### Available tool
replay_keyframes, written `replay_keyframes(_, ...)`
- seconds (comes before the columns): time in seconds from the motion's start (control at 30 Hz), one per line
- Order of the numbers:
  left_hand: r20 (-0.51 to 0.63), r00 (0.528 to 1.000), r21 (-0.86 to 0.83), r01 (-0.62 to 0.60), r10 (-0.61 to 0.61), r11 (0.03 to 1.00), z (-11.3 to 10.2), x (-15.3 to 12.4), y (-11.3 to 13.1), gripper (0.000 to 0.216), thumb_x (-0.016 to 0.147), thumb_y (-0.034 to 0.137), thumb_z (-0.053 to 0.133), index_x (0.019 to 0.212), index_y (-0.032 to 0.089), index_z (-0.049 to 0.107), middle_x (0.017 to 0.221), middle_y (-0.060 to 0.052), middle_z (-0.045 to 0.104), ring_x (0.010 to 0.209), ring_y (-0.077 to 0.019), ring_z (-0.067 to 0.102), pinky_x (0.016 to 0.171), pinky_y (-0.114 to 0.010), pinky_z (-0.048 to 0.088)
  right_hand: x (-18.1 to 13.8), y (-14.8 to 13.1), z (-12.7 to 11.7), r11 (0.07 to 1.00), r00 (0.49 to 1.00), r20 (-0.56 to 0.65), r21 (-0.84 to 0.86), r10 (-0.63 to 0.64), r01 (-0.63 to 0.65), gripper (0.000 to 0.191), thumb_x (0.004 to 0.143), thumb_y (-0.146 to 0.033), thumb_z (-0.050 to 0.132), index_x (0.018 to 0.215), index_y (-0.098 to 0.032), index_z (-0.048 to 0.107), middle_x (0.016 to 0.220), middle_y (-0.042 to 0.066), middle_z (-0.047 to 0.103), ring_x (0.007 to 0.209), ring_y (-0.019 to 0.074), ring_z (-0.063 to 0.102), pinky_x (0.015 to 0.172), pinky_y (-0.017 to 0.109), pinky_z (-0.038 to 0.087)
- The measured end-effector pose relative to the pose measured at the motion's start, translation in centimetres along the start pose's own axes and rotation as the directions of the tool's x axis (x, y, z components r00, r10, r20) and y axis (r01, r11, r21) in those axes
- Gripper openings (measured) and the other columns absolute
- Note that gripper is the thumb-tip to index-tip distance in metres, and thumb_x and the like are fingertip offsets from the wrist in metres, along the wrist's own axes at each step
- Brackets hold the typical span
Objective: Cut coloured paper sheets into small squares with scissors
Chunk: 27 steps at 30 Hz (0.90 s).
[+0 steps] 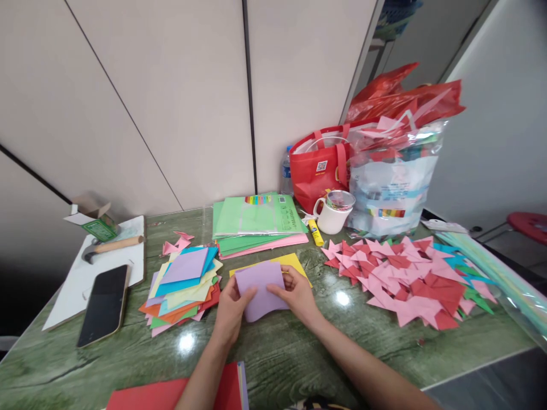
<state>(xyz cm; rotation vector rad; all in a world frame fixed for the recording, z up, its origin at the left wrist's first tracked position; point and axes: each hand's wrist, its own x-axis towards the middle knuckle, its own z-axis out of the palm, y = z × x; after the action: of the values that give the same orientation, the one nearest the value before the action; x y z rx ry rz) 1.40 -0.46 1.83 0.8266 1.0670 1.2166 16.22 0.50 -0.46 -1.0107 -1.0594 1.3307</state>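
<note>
A sheet of purple paper (262, 302) is held up between both hands, slightly curved, its lower edge wavy. My left hand (231, 304) grips its left side, thumb on the front face. On the right side, my right hand (297, 293) pinches it in the same way, fingers behind. Beneath and behind it lies a yellow sheet (299, 265) on the green table. To the left sits a fanned stack of coloured paper squares (188, 285) with a purple one on top. Right of the hands spreads a pile of folded pink and red paper pieces (405, 276).
Green paper packs (260, 216), a yellow glue stick (315, 232), a white mug (332, 219), a red bag (318, 171) and a clear plastic bag (393, 188) stand at the back. Left are a phone (105, 304), a hammer (115, 245) and a small box (100, 225). A red sheet stack (149, 396) lies in front.
</note>
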Motion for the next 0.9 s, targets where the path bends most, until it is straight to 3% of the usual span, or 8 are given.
replay_keyframes(0.1, -0.025, 0.999, -0.050, 0.039, -0.040, 0.998, -0.23, 0.15, 0.23, 0.038, 0.065, 0.031, 0.066, 0.100, 0.017, 0.058, 0.102, -0.009, 0.064, 0.088, -0.0196, 0.061, 0.071, -0.029, 0.049, 0.11, -0.30, -0.13, 1.000, 1.000, 0.005, 0.002, -0.017, 0.017, 0.040, 0.057, -0.036, 0.074, 0.088, -0.017, 0.056, 0.081, 0.006, 0.070, 0.073, 0.0213, 0.065, 0.070, 0.036, 0.052)
replay_keyframes(0.37, -0.125, 0.991, -0.008, -0.045, 0.043, 0.999, -0.69, 0.54, -0.22, 0.036, 0.057, 0.025, 0.072, 0.089, 0.015, 0.062, 0.086, -0.006, 0.069, 0.077, -0.0186, 0.063, 0.069, -0.030, 0.049, 0.15, -0.12, -0.10, 0.999, 0.997, 0.069, 0.015, -0.035, 0.034, 0.037, 0.059, -0.036, 0.072, 0.088, -0.016, 0.062, 0.082, 0.006, 0.069, 0.076, 0.0205, 0.064, 0.073, 0.035, 0.051)
replay_keyframes(0.7, -0.143, 0.990, 0.085, -0.005, 0.017, 0.996, -0.25, 0.24, -0.05, 0.034, 0.054, 0.026, 0.073, 0.084, 0.013, 0.063, 0.085, -0.008, 0.069, 0.073, -0.0189, 0.063, 0.064, -0.028, 0.049, 0.29, -0.24, -0.49, 0.999, 0.999, -0.041, -0.047, 0.009, -0.011, 0.032, 0.062, -0.045, 0.068, 0.072, -0.015, 0.067, 0.064, 0.004, 0.068, 0.055, 0.0174, 0.061, 0.052, 0.028, 0.049)
replay_keyframes(0.9, -0.140, 0.989, 0.074, -0.043, 0.053, 0.996, -0.34, 0.30, -0.08, 0.035, 0.055, 0.026, 0.073, 0.087, 0.015, 0.064, 0.088, -0.007, 0.069, 0.077, -0.0188, 0.063, 0.071, -0.030, 0.048, 0.22, -0.42, -0.39, 0.998, 0.998, -0.051, -0.043, 0.035, -0.038, 0.030, 0.062, -0.044, 0.068, 0.066, -0.015, 0.067, 0.058, 0.002, 0.067, 0.048, 0.0146, 0.057, 0.046, 0.025, 0.044)
